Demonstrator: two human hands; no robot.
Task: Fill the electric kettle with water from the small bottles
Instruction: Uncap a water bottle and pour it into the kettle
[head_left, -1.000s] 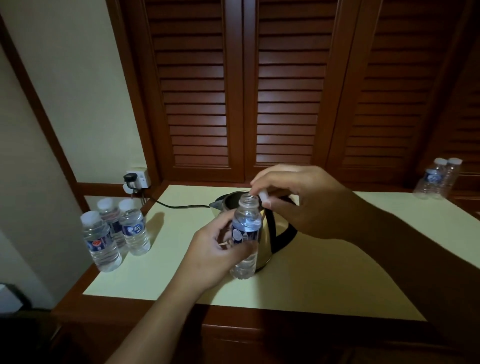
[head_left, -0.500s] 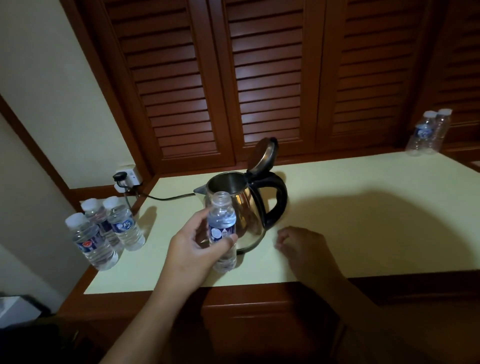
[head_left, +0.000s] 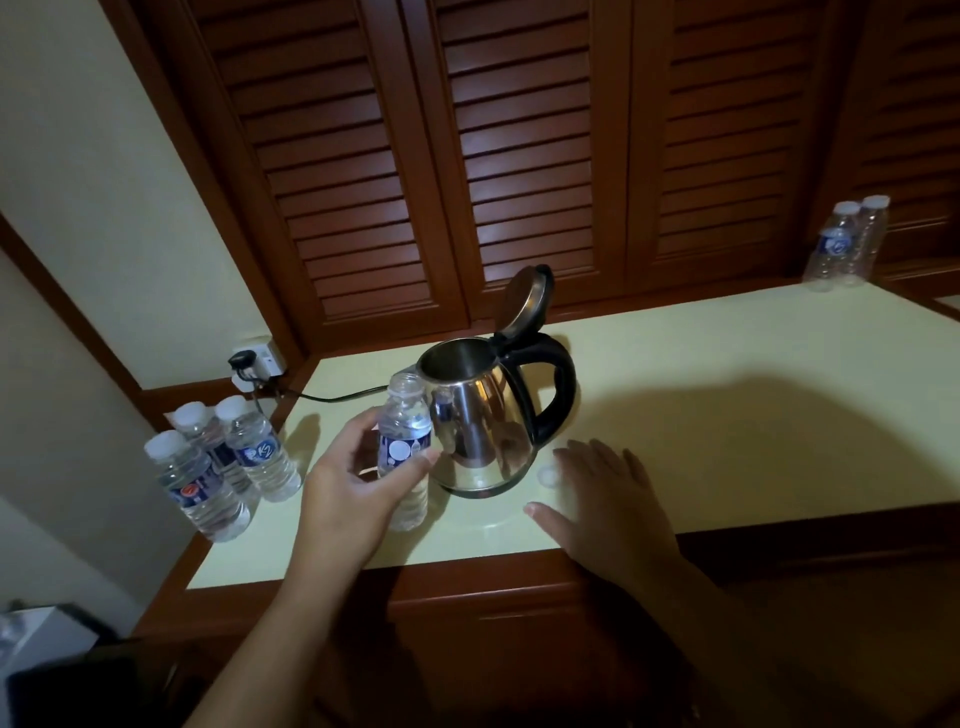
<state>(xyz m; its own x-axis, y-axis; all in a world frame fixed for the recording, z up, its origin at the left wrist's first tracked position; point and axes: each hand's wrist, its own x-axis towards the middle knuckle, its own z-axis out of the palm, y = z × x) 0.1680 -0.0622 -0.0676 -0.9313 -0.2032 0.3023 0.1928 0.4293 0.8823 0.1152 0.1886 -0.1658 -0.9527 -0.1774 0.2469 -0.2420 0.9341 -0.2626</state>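
Left hand (head_left: 353, 483) wrapped around uncapped bottle (head_left: 404, 452), upright, mid-frame, just left of kettle (head_left: 478, 426). Kettle lid (head_left: 527, 301) up. Right hand (head_left: 602, 499) flat, fingers spread, holding nothing, lower right of kettle; cap (head_left: 546, 475) on counter (head_left: 727, 405) beside its fingertips. Three capped bottles (head_left: 223, 467) at left edge.

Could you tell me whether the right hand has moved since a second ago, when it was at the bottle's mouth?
Yes. The right hand has dropped from the bottle to the counter, now lying open right of the kettle, beside the cap.
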